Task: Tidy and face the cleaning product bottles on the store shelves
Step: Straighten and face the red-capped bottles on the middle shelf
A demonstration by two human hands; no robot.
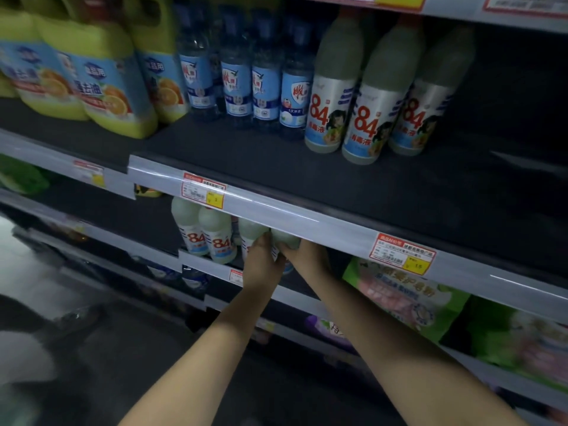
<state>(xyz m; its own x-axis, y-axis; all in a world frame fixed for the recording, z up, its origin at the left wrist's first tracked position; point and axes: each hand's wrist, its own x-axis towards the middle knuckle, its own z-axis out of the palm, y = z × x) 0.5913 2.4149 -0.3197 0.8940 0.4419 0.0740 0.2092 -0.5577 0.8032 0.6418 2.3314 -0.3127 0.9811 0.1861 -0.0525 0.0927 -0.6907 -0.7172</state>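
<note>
Both my arms reach under the edge of the upper shelf [276, 207] to the shelf below. My left hand [261, 262] grips a pale "84" disinfectant bottle [250, 230] around its body. My right hand [307, 252] grips a second pale bottle [285, 238] right beside it. The two bottles touch, and their tops are hidden by the shelf strip. Two more small "84" bottles [206, 235] stand upright just to the left. On the upper shelf three large "84" bottles [368, 96] stand in a row, set back from the edge.
Blue-labelled clear bottles [261, 84] and yellow detergent jugs [101, 81] stand on the upper shelf to the left. Green refill bags [405, 296] lie on the lower shelf to the right of my hands. Price tags [402, 253] sit on the shelf strips. Dark floor lies lower left.
</note>
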